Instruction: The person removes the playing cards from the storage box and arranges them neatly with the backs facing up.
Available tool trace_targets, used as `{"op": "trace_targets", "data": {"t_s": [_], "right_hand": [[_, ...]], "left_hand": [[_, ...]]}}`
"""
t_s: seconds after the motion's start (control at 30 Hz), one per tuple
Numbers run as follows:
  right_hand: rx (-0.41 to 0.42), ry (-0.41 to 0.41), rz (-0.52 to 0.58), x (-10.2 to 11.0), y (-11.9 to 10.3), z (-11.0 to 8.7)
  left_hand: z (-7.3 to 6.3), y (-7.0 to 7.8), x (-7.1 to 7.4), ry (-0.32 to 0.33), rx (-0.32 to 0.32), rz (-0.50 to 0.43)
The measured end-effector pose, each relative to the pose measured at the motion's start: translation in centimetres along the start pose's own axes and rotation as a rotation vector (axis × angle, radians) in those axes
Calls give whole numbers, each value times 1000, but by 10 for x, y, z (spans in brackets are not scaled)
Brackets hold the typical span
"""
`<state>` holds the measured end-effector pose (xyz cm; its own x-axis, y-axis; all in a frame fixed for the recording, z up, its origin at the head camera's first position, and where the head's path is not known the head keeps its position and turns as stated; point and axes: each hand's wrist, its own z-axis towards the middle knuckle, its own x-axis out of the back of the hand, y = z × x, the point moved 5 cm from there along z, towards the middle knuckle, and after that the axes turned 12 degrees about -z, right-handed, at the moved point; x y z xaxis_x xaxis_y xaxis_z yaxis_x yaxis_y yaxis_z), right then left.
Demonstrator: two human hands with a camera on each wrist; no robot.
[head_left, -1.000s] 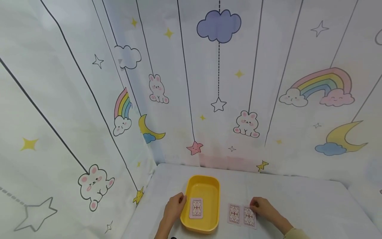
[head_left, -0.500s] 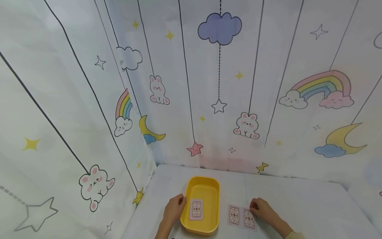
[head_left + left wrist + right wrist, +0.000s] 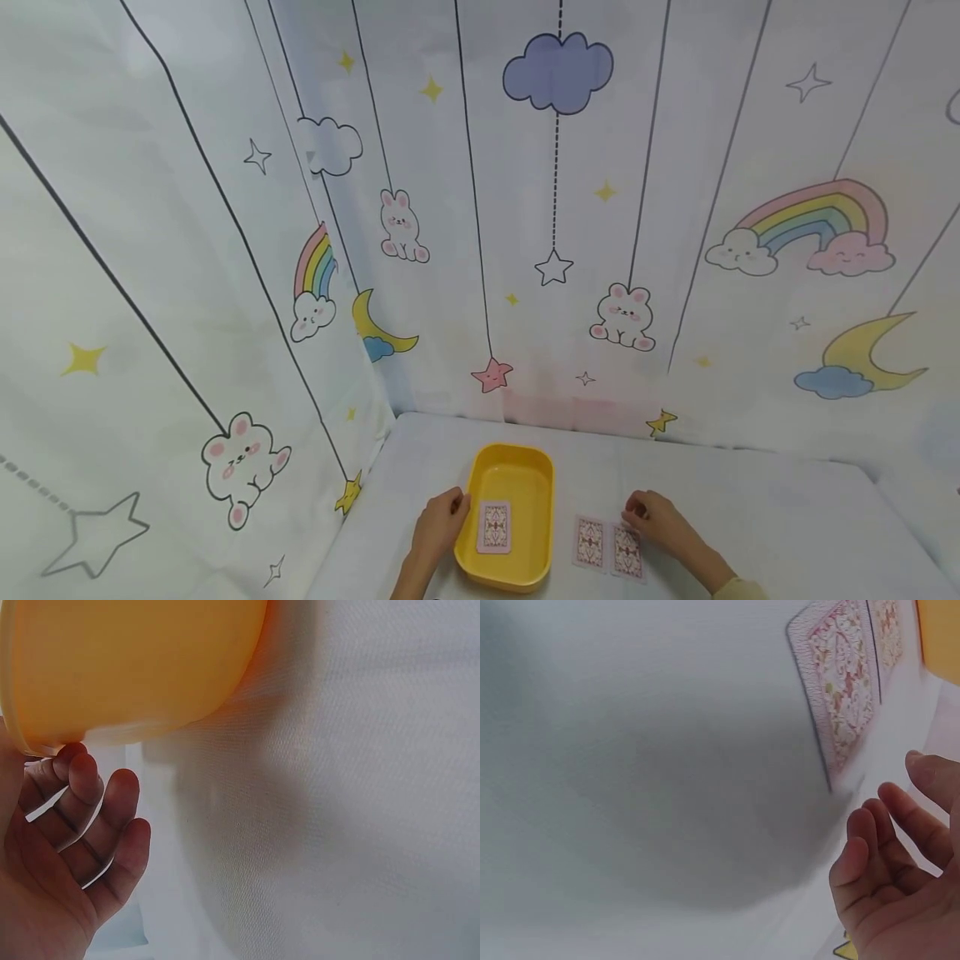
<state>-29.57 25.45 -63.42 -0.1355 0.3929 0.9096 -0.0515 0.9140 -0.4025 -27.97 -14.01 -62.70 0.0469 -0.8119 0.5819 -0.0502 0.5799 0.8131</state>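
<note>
In the head view, a yellow plastic tray (image 3: 531, 521) stands on the white table, with a face-down playing card (image 3: 494, 527) lying inside at its left. My left hand (image 3: 439, 525) pinches the tray's left rim; in the left wrist view its thumb is mostly out of sight. Two more face-down cards, a left card (image 3: 590, 542) and a right card (image 3: 627, 552), lie side by side to the right of the tray. Just beyond the right card hovers my right hand (image 3: 663, 525). Its thumb and loosely bent fingers (image 3: 911, 817) stand apart, with nothing between them.
A white cloth (image 3: 720, 492) covers the table. Behind and to the left, a white curtain (image 3: 450, 317) printed with bears, clouds and stars meets the table's edge.
My right hand has shifted slightly up and away from the right card's top edge. My left hand, the tray and the cards stay in place; the head view has tilted a little.
</note>
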Motion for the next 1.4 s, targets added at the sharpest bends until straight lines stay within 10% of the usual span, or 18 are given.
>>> {"op": "trace_targets", "data": {"t_s": [1.4], "right_hand": [[176, -30, -21, 4, -121, 36]], "left_hand": [[2, -3, -1, -6, -11, -26]]}}
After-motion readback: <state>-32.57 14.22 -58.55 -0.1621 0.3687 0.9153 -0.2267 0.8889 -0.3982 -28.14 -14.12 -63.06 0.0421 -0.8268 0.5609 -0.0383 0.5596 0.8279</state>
